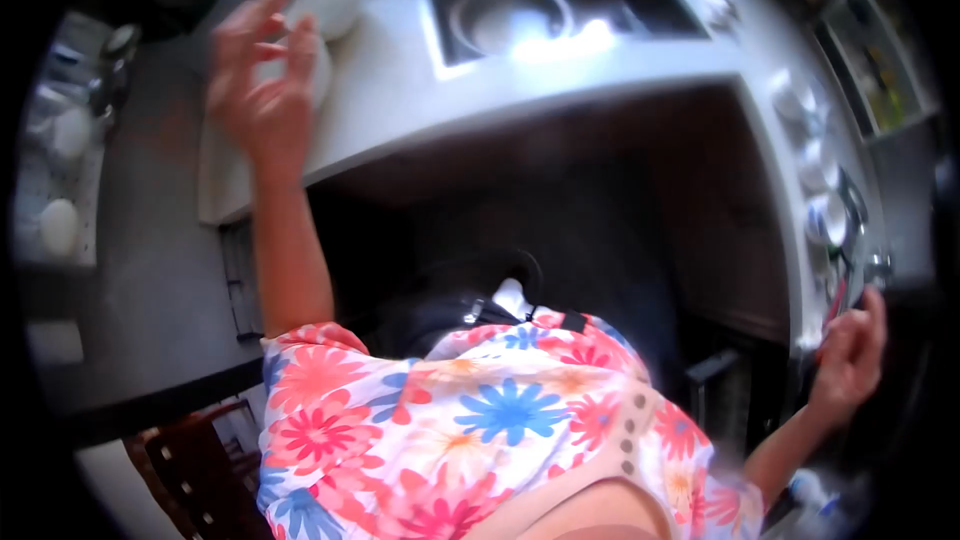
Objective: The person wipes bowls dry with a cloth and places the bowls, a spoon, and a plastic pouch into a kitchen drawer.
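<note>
My left hand (262, 80) is raised at the left end of the white counter, blurred, with its fingers bent and apart and nothing visible in them. Just behind and beside it are a white oval dish (328, 6) and a second pale dish (318, 75), partly hidden by the fingers; whether I touch them I cannot tell. Far to the right, my right hand (850, 355) hovers by the counter edge, its fingers loosely curled and one stretched out, with no held object showing. Close to it lie a thin red item (836, 298) and a small metal fitting (880, 265).
A black cooktop (640, 0) with a round pan (508, 18) is set into the counter (385, 90). White cups (826, 219) line the right-hand counter. A glass-fronted rack (875, 55) stands behind them. At far left, a shelf holds white round objects (60, 227).
</note>
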The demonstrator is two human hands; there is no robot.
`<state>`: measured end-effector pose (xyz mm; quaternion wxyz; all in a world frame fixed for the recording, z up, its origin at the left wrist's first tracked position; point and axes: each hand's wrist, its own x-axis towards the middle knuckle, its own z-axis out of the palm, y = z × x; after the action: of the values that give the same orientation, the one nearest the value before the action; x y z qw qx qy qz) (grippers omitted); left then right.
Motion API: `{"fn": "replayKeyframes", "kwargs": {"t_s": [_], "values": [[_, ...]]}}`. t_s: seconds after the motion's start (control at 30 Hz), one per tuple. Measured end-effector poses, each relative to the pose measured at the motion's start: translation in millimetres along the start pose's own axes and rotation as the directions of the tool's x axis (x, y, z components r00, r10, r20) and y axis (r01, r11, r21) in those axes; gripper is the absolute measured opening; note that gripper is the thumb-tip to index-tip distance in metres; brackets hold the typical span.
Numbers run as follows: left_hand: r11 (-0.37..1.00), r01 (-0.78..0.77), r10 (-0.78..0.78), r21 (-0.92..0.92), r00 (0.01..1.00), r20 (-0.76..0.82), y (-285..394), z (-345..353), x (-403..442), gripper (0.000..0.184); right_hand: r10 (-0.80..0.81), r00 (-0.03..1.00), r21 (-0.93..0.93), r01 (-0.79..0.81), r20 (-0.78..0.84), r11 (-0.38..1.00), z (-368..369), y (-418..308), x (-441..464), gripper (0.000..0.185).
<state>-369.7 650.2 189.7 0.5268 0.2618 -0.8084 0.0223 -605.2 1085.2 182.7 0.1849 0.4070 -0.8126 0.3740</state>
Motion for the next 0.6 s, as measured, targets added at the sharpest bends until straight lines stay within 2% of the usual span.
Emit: {"fn": "replayKeyframes", "kwargs": {"t_s": [0.03,0.07,0.1,0.17,0.2,0.27,0.33,0.37,0.4,0.43,0.47,0.53,0.57,0.6], "values": [[0.978,0.207,-0.208,0.012,0.977,0.039,-40.7,22.6,-12.0,0.024,0.172,0.982,0.027,-0.175,0.084,0.984,12.7,17.2,-3.6,0.027],[0.962,0.096,-0.115,0.255,0.992,0.06,-103.4,42.2,-35.0,0.027,0.222,0.965,-0.052,-0.217,0.136,0.975,22.2,28.9,-6.7,0.027],[0.857,0.11,-0.199,0.503,0.972,0.126,-143.4,52.9,-57.6,0.033,0.225,0.96,-0.012,-0.227,0.163,0.974,37.2,31.6,-5.9,0.025],[0.78,0.079,-0.314,0.621,0.908,0.279,-221.1,45.8,-97.4,0.035,0.299,0.919,-0.061,-0.294,0.258,0.954,58.9,21.3,-9.0,0.022],[0.762,0.115,-0.4,0.637,0.858,0.324,-230.0,43.0,-104.3,0.034,0.3,0.913,-0.042,-0.301,0.277,0.953,68.1,22.3,-10.1,0.021],[0.726,0.177,-0.553,0.664,0.726,0.41,-250.8,36.5,-112.9,0.032,0.311,0.897,-0.014,-0.323,0.314,0.946,87.1,15.7,-6.3,0.019],[0.762,0.177,-0.575,0.623,0.627,0.525,-278.4,35.9,-112.6,0.031,0.317,0.885,-0.016,-0.332,0.34,0.943,100.4,8.4,1.7,0.018],[0.797,0.165,-0.557,0.581,0.573,0.602,-283.5,47.9,-109.7,0.031,0.347,0.875,-0.034,-0.357,0.338,0.934,97.6,13.2,2.9,0.018],[0.873,-0.013,-0.378,0.488,0.613,0.693,-291.1,61.1,-113.9,0.026,0.397,0.857,-0.074,-0.396,0.329,0.915,93.0,18.3,2.5,0.017],[0.878,-0.072,-0.373,0.473,0.517,0.771,-308.7,81.6,-116.0,0.022,0.386,0.863,-0.073,-0.384,0.327,0.92,91.2,17.4,4.4,0.017],[0.916,-0.019,-0.348,0.401,0.461,0.816,-305.8,94.5,-111.0,0.021,0.33,0.903,-0.089,-0.317,0.275,0.944,90.2,12.5,7.2,0.017],[0.947,-0.01,-0.275,0.322,0.492,0.826,-324.7,85.1,-119.5,0.025,0.379,0.873,-0.064,-0.379,0.308,0.923,96.1,18.0,16.6,0.016],[0.95,0.076,-0.292,0.304,0.566,0.771,-301.6,75.0,-112.3,0.024,0.36,0.887,-0.07,-0.356,0.288,0.932,99.4,22.3,17.2,0.015],[0.961,0.076,-0.257,0.265,0.593,0.763,-302.4,61.4,-114.4,0.025,0.339,0.897,-0.047,-0.34,0.282,0.939,104.6,30.8,17.7,0.014]]}}
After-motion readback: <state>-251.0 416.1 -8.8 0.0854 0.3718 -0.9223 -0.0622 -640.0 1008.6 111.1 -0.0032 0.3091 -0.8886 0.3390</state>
